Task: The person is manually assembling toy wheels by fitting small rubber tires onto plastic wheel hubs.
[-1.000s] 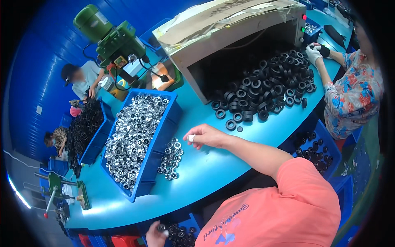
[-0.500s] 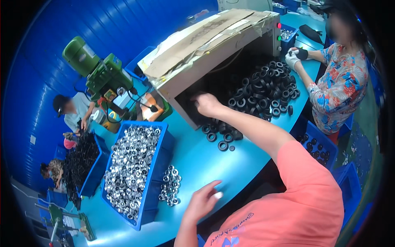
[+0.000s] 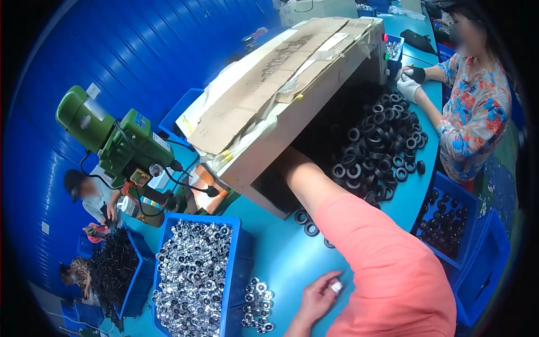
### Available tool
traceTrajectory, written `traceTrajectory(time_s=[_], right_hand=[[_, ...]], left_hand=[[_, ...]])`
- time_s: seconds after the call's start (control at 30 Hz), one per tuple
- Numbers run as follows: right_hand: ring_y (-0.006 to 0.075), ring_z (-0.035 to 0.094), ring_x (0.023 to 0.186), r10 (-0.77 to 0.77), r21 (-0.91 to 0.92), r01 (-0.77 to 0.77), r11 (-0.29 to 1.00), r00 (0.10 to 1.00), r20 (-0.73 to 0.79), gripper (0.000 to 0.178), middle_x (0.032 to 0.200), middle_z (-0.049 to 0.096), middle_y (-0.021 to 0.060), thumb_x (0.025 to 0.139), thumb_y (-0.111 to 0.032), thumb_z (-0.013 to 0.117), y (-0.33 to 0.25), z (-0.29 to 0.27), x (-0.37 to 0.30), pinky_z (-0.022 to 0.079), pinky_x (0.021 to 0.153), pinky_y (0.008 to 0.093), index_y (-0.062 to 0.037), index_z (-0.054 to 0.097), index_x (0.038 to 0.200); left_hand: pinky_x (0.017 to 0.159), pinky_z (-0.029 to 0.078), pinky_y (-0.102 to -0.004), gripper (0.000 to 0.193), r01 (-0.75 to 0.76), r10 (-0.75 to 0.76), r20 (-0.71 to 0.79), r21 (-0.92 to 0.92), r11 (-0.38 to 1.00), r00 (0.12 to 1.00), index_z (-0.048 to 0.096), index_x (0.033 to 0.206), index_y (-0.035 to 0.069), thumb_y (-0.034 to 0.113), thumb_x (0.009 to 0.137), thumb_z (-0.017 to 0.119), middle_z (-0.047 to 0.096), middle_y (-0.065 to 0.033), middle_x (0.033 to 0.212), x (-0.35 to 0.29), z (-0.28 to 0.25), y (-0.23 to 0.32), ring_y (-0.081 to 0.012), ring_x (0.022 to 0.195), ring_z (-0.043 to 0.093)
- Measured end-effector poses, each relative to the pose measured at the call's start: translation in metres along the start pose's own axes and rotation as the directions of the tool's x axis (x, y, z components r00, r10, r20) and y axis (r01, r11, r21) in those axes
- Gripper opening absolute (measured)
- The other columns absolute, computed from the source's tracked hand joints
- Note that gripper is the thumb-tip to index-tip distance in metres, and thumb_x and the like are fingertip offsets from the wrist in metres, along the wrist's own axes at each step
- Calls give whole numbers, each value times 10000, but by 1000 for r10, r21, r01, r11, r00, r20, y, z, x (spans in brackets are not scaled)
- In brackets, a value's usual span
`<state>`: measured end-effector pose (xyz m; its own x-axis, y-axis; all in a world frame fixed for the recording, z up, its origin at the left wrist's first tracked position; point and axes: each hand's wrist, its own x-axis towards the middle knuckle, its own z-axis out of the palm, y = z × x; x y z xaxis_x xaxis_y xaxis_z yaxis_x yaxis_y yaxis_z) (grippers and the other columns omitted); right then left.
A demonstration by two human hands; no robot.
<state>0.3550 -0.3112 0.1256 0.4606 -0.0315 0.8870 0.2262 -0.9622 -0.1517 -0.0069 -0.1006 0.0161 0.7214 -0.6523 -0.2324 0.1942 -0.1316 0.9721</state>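
Black rings (image 3: 368, 149): we see a heap of thick rings at mixed tilts, reaching from inside the pale housing (image 3: 247, 174) onto the turquoise table (image 3: 286, 253).
Stray rings (image 3: 301, 210): we find a few lying flat by the housing, one partly hidden.
Silver parts (image 3: 193, 275): we see shiny round pieces piled in the blue bin (image 3: 234, 247).
Loose silver parts (image 3: 258, 306): we see a small cluster just beside the bin.

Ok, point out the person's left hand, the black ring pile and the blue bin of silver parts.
Left hand (image 3: 318, 296), head view: middle of the hand.
Black ring pile (image 3: 371, 147), head view: its middle.
Blue bin (image 3: 241, 259), head view: right outer wall.
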Motion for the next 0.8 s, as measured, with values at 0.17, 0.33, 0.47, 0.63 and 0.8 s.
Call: traceTrajectory(time_s=[0.17,0.33,0.47,0.63,0.8], right_hand=[[388,697,1078,-11,-41,12,999,1000,25,255,1112,733,195,963,-214,594,-3,7,2,508,1015,503,-53,732,1104],[387,696,1078,-23,-45,24,999,999,24,255,1114,731,198,967,-211,589,-1,12,-1,508,1014,502,-54,731,1109],[387,696,1078,-26,-44,27,999,999,31,255,1115,729,200,971,-209,585,0,10,-5,508,1014,501,-54,729,1112],[387,696,1079,-22,-54,24,998,999,38,255,1117,727,203,975,-206,579,0,7,-9,508,1013,500,-55,728,1117],[387,695,1079,-26,-51,28,998,999,45,255,1119,725,205,980,-203,574,-1,3,-12,507,1013,499,-56,726,1122]], left_hand=[[708,558,-249,312,-150,151,16,261,954,988,715,1295,48,97,987,725,740,-61,965,7,-1,3,-88,774,664],[717,564,-257,285,-108,120,-18,314,943,993,736,1255,47,110,976,739,761,-77,970,10,1,9,-101,772,681],[727,571,-268,277,-119,135,-33,301,946,990,746,1242,53,112,971,745,772,-88,971,11,5,8,-113,790,697],[749,577,-275,287,-143,163,-41,299,943,986,746,1249,61,113,968,750,774,-86,973,9,4,7,-124,818,712],[758,573,-270,288,-114,128,-32,284,952,991,749,1246,63,109,962,754,772,-80,977,7,1,3,-118,828,709]])
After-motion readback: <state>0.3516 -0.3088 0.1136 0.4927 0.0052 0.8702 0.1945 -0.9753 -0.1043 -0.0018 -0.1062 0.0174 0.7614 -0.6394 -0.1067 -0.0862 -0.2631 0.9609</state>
